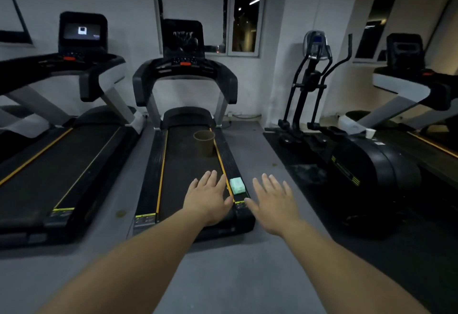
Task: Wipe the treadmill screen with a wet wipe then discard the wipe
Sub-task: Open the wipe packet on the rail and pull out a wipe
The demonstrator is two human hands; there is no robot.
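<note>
Both hands reach forward, fingers straight and spread, holding nothing: left hand [207, 198] over the rear end of the belt, right hand [272, 202] just off the treadmill's [151, 165] right edge. Wipe pack [237, 185], pale green, lies on the right side rail near the rear corner, between the hands. Brown cup [204, 142] stands on the belt toward the front right. Screen [184, 38] is dark.
</note>
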